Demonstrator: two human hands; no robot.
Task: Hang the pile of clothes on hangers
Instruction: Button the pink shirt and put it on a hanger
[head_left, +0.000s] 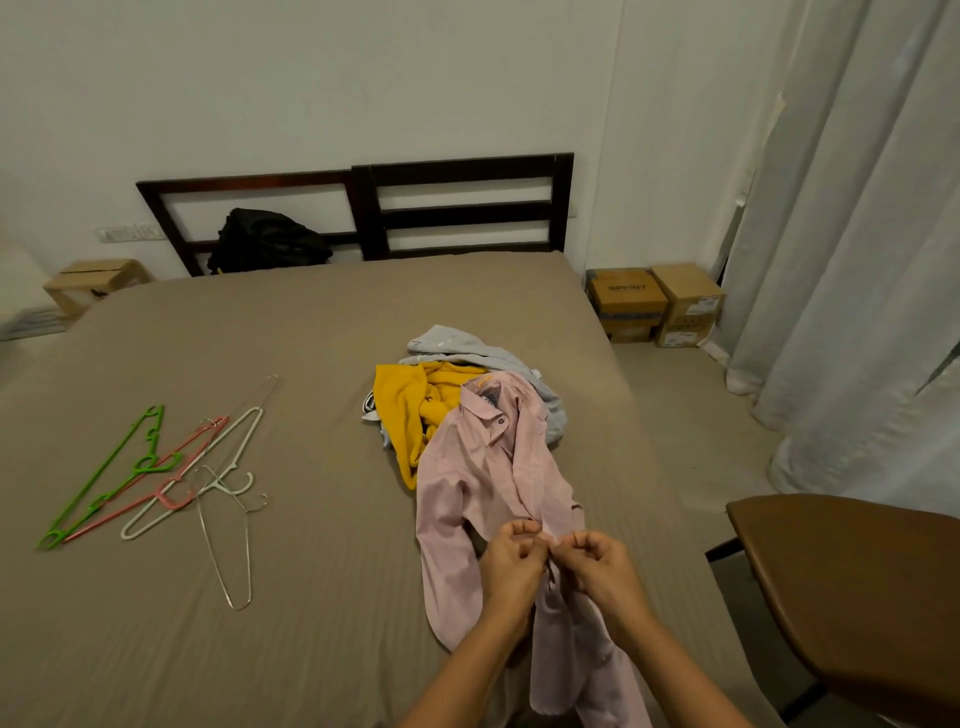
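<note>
As both hands (511, 558) (597, 564) pinch, shirt (483, 483) lies between.

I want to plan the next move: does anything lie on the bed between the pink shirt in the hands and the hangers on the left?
Nothing visible does. Only bare bedsheet lies between the pink shirt and the hangers; the nearest is the wire hanger. The left hand and right hand pinch the shirt.

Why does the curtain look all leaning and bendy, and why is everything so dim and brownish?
Head view: the wide-angle lens bends the edges, so the curtain and headboard lean; head view: the room light is dim and warm, with no glare; head view: the left hand and right hand pinching the pink shirt look fairly sharp.
</note>
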